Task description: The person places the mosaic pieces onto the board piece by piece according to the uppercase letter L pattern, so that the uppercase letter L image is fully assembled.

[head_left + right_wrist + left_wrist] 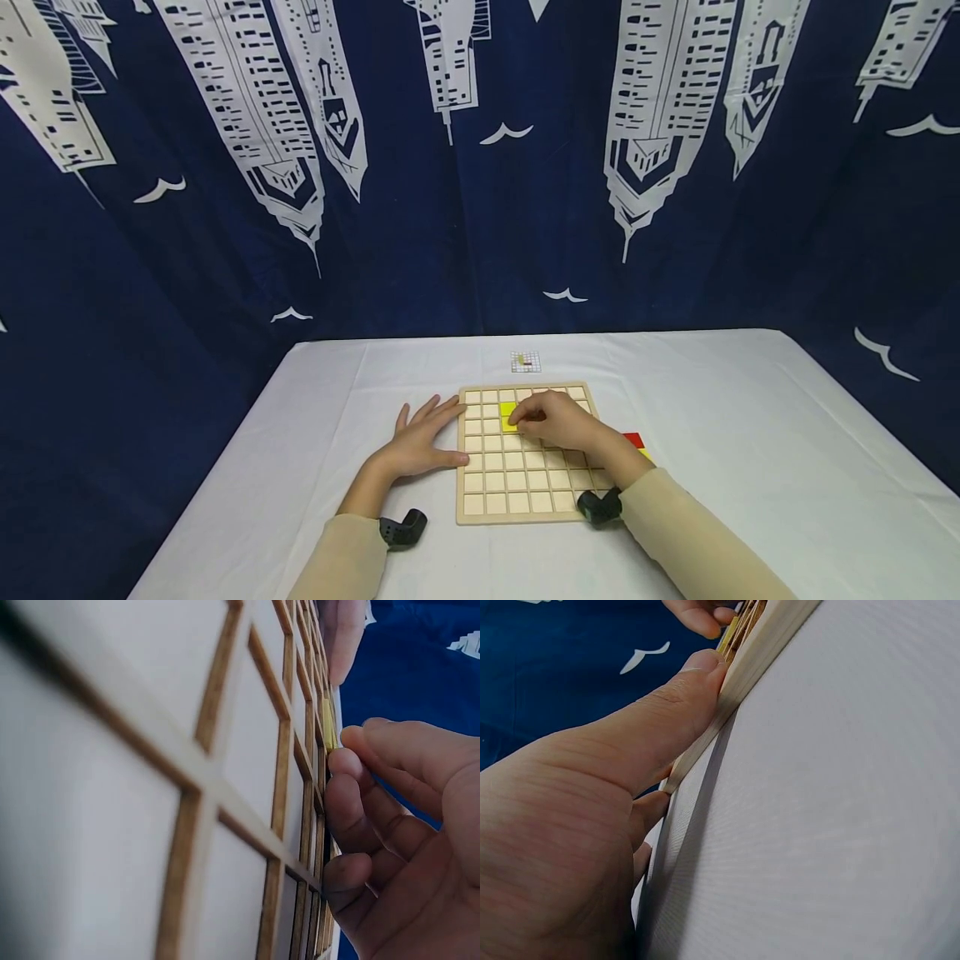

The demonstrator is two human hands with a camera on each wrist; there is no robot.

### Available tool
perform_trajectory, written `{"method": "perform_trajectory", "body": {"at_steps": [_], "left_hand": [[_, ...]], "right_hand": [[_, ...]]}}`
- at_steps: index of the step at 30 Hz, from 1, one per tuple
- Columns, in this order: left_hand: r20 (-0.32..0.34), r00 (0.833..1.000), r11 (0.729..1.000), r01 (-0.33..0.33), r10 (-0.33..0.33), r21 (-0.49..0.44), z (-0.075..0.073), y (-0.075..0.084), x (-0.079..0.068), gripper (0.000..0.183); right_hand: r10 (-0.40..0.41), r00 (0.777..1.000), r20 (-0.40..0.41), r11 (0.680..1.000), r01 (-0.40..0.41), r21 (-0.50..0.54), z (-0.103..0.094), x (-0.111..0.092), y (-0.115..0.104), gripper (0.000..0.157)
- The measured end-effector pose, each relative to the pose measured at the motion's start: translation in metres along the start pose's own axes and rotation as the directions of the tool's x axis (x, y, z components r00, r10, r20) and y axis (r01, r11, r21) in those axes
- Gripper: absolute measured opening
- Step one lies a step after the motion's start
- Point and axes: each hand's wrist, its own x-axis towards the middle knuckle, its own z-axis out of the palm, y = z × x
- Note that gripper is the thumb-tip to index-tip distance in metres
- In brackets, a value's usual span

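A pale wooden grid board (495, 503) lies on the white table. Along its left edge my left hand (418, 447) rests with fingers spread, the thumb (694, 682) touching the rim. Two yellow square tiles (507, 409) show in neighbouring cells of the upper board, one above the other. Over the lower tile is my right hand (558, 421), its curled thumb and forefinger at the yellow piece. In the right wrist view, these fingertips (347, 746) meet close beside the yellow tile (328, 724), seen edge-on. The fingers partly hide that tile in the head view.
Beyond the board lies a small printed grid card (526, 362) with coloured squares. A red piece (634, 439) and a yellow piece (646, 453) lie right of the board, partly behind the right forearm. A dark blue patterned cloth (465, 250) hangs behind the table.
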Motion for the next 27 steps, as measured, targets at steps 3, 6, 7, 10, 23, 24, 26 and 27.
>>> {"method": "perform_trajectory", "body": {"at_steps": [3,6,7,10,23,24,26,27], "left_hand": [[0.001,1.0,1.0,-0.002,0.002,-0.002,0.001,0.0,0.0,0.085],[0.003,1.0,1.0,-0.004,0.004,-0.007,0.0,0.0,-0.001,0.085],[0.002,1.0,1.0,-0.005,0.005,-0.009,0.0,0.0,-0.002,0.085],[0.002,1.0,1.0,-0.004,0.004,-0.015,-0.001,0.001,-0.003,0.085],[-0.003,1.0,1.0,-0.004,0.004,-0.007,-0.001,0.0,-0.001,0.085],[-0.002,1.0,1.0,-0.005,0.005,-0.007,-0.001,0.0,-0.001,0.085],[0.0,1.0,1.0,-0.006,0.006,-0.006,-0.001,0.0,-0.001,0.085],[0.0,1.0,1.0,-0.006,0.006,-0.004,0.0,-0.001,-0.001,0.085]], "right_hand": [[-0.001,1.0,-0.006,1.0,0.001,0.01,-0.002,-0.003,-0.001,0.011],[0.006,1.0,-0.008,1.0,-0.006,0.029,-0.006,-0.006,-0.002,0.012],[0.007,1.0,-0.008,0.999,-0.006,0.035,-0.008,-0.007,-0.003,0.013],[0.008,1.0,-0.014,1.0,-0.008,0.028,-0.014,-0.012,-0.005,0.016],[-0.072,0.994,-0.083,0.994,0.064,-0.091,-0.045,-0.039,-0.002,0.019],[-0.072,0.994,-0.086,0.993,0.064,-0.096,-0.046,-0.042,0.0,0.019],[-0.073,0.993,-0.093,0.993,0.064,-0.103,-0.048,-0.046,0.003,0.02],[-0.074,0.992,-0.099,0.993,0.064,-0.103,-0.049,-0.047,0.005,0.02]]}}
